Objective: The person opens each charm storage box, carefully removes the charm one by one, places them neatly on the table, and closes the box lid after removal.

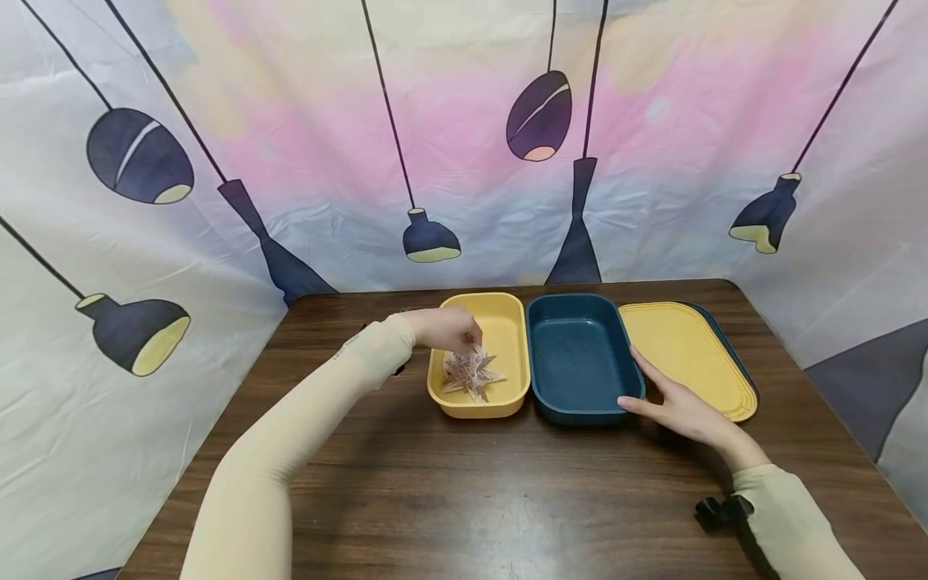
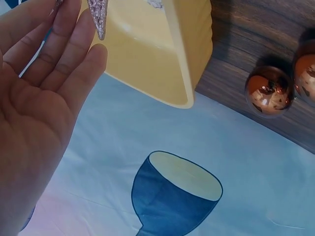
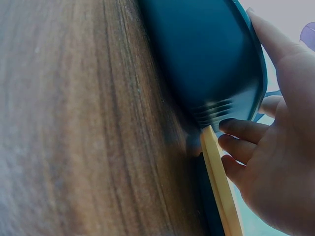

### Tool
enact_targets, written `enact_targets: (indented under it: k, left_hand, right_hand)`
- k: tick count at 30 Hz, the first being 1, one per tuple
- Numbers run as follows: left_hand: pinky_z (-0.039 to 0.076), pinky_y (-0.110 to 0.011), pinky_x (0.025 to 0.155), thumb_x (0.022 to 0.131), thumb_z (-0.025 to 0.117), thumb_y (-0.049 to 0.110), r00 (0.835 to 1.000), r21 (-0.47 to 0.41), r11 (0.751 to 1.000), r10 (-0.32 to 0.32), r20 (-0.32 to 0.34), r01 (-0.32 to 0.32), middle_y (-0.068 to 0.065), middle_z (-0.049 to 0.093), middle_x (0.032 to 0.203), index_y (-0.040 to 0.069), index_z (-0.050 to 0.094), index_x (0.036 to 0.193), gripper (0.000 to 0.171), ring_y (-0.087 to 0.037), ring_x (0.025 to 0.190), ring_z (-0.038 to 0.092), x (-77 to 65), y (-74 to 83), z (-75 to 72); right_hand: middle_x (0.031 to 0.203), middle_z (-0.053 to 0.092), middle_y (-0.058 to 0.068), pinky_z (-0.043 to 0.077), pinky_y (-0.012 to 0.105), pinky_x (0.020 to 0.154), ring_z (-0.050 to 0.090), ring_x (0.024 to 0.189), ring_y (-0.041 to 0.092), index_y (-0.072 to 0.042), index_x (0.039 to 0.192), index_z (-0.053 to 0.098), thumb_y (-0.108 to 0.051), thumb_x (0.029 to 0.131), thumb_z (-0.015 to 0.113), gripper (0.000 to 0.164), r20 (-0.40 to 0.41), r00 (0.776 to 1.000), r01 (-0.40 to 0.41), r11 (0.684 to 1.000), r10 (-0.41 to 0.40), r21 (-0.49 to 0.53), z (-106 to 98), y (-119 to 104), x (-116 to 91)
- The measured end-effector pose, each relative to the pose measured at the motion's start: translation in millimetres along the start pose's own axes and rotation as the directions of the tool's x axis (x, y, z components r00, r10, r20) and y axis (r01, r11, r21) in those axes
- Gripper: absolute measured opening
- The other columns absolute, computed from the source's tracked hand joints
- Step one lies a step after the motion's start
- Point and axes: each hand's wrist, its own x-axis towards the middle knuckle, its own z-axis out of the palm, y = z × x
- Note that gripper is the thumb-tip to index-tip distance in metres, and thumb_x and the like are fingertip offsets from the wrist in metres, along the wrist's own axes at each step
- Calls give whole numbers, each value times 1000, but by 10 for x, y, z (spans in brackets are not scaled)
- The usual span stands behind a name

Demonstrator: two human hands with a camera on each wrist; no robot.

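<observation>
My left hand [image 1: 442, 326] is over the yellow bin [image 1: 516, 366], pinching a glittery pink star ornament [image 1: 471, 374] by a tip. The star is pale and many-pointed, low inside the bin; in the left wrist view only one glittery point [image 2: 99, 22] shows beside my fingers. To the right stands a dark blue bin [image 1: 580, 362] with a bare floor. My right hand [image 1: 677, 403] touches its right side, thumb at the front corner and fingers extended along the wall. Seen from the right wrist, the fingertips [image 3: 236, 129] rest near ridges on the bin's outer wall.
A yellow lid [image 1: 674, 346] lies on a dark blue lid [image 1: 725, 338], right of the blue bin. Shiny copper balls [image 2: 269, 91] sit on the wooden table [image 1: 464, 491] beside the yellow bin, mostly hidden by my left arm in the head view. A printed cloth [image 1: 304, 121] hangs behind.
</observation>
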Motion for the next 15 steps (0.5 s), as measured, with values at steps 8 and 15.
enact_targets:
  k: [8, 15]
  left_hand:
    - [51, -29, 79, 91, 67, 3, 999, 28, 998, -50, 15, 49, 0, 68, 91, 7, 74, 99, 11, -13, 84, 59, -47, -25, -12]
    - [49, -27, 73, 93, 69, 5, 999, 9, 1000, 8, -35, -8, 3, 66, 84, 7, 74, 94, 6, -9, 75, 55, -105, -19, 0]
  right_hand:
    - [166, 11, 21, 29, 74, 104, 22, 144, 55, -31, 163, -1, -48, 98, 64, 94, -4, 1000, 4, 1000, -4, -8, 0, 4, 6]
    - [167, 11, 20, 28, 73, 105, 21, 145, 54, -31, 163, -1, -49, 98, 63, 93, -3, 1000, 6, 1000, -6, -5, 8, -1, -2]
